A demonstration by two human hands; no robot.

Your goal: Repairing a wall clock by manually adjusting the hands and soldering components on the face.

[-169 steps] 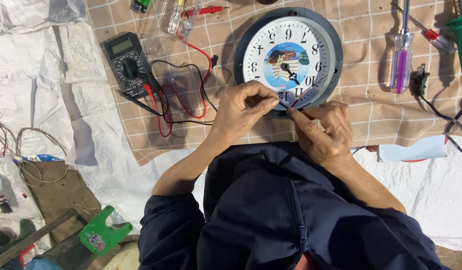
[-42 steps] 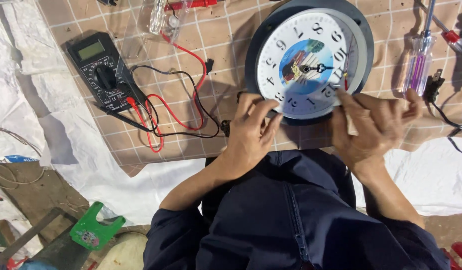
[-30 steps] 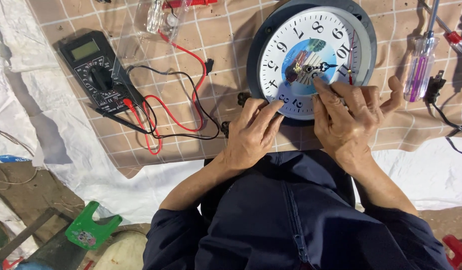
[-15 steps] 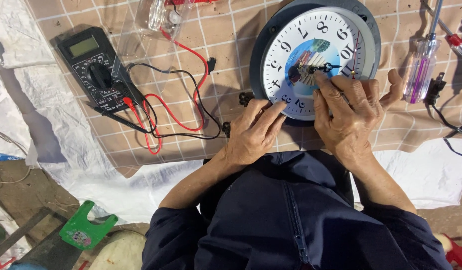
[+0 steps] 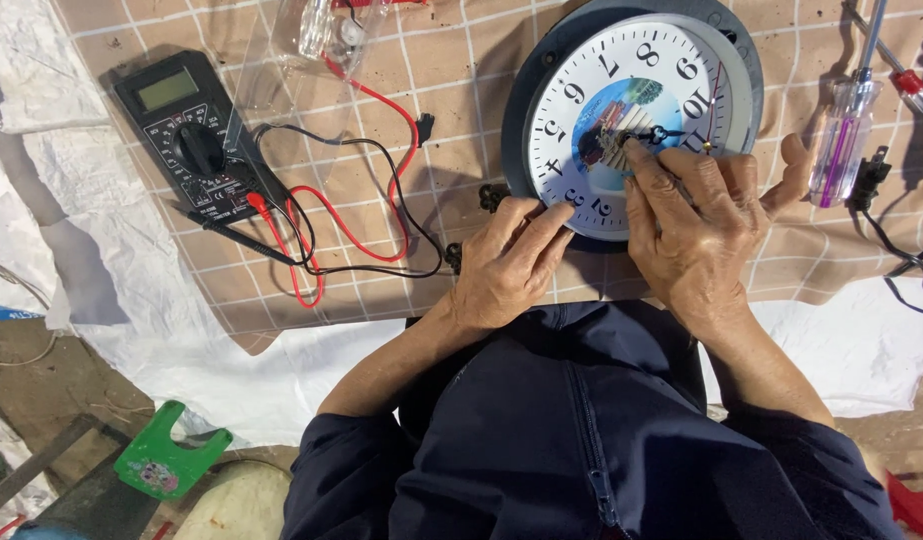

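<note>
Resting at the 1 o'clock part of the view, a round wall clock (image 5: 631,110) lies face up on the tabletop (image 5: 431,60): dark grey plastic rim, white dial with black numerals, a coloured picture disc at its centre and thin dark clock hands. The left hand (image 5: 506,265) sits at the clock's 7 o'clock edge, its fingers loosely curled, fingertips pressed on rim and dial, gripping nothing. The right hand (image 5: 696,225) lies flat and spread over the dial's lower right, index fingertip touching the centre hub; it covers several numerals. A checked tan cloth covers the tabletop. At 10 o'clock, a black multimeter (image 5: 196,145) with red and black leads (image 5: 351,230), looped. At 2 o'clock, a screwdriver (image 5: 841,130) with a clear purple handle, its tip cut off by the frame. Dark blue zipped jacket (image 5: 581,440) fills the lower view.
</note>
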